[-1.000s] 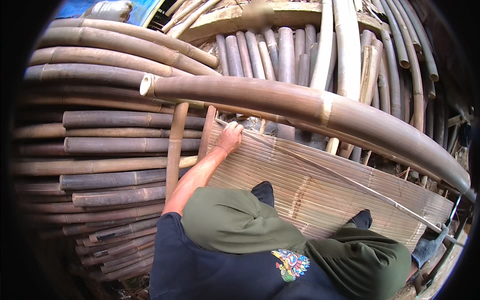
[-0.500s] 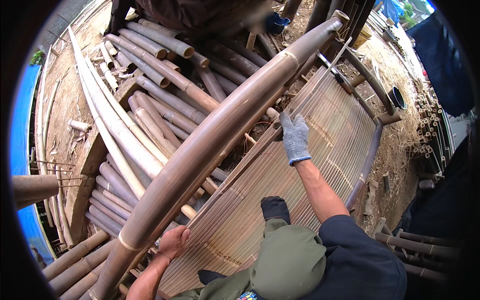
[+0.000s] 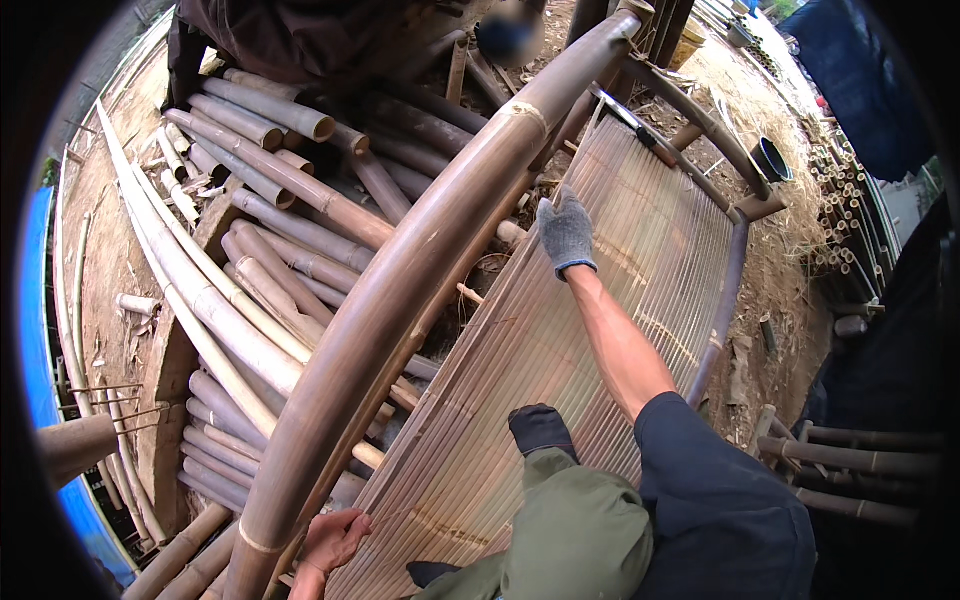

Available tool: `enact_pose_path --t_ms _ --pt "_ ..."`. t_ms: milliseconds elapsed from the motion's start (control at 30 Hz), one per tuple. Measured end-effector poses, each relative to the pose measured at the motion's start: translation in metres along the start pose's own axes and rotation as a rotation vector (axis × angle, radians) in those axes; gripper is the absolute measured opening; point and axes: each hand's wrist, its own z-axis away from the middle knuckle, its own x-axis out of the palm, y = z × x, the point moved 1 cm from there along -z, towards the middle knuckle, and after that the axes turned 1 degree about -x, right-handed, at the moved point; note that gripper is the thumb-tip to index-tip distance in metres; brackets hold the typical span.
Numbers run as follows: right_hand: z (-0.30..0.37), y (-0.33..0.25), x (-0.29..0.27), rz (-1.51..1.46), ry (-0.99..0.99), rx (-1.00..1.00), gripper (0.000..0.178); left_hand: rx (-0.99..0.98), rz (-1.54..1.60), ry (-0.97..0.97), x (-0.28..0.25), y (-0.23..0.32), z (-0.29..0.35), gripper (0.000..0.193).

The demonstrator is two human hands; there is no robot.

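Note:
A slatted bamboo panel (image 3: 610, 290) lies slanting inside a bamboo frame, its many thin slats running side by side. My right hand (image 3: 567, 238), in a grey knit glove, is closed over the outermost bamboo slat (image 3: 497, 300) along the panel's left edge. My bare left hand (image 3: 334, 540) is at the near end of that edge, fingers curled together; what they pinch, if anything, is too small to tell. Just left of the panel rises the frame's thick brown bamboo rail (image 3: 400, 270). My dark-socked foot (image 3: 542, 432) rests on the slats.
Cut bamboo poles (image 3: 290, 240) are heaped beyond the rail, with long pale bamboo strips (image 3: 200, 290) across them. A knife-like tool (image 3: 640, 130) lies at the panel's far end. A dark bucket (image 3: 770, 158) stands outside the frame. At the top is a person in dark clothing (image 3: 290, 35).
The long slat whose far end stuck out past the frame now lies along the panel's edge. My left hand has moved nearer and turned. My view has shifted slightly right.

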Motion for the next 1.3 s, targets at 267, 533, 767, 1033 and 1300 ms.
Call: enact_pose_path --t_ms 267,533,767,1033,1300 --pt "-0.003 0.002 0.001 0.083 -0.074 0.026 0.043 -0.025 0.099 0.047 -0.003 0.0 0.016 0.033" --pt "-0.007 0.024 0.008 0.114 -0.042 0.009 0.054 0.016 0.007 0.018 0.006 -0.008 -0.005 0.028" --pt "-0.005 0.03 0.015 0.124 -0.091 0.007 0.061 0.016 -0.061 0.008 0.004 -0.005 -0.008 0.03" --pt "-0.016 0.054 0.016 0.125 -0.023 0.022 0.049 0.077 -0.005 -0.042 0.019 -0.003 -0.025 0.039" --pt "-0.004 0.0 0.055 0.455 -0.343 -0.015 0.062 0.08 -0.088 0.209 0.052 -0.1 0.004 0.055"
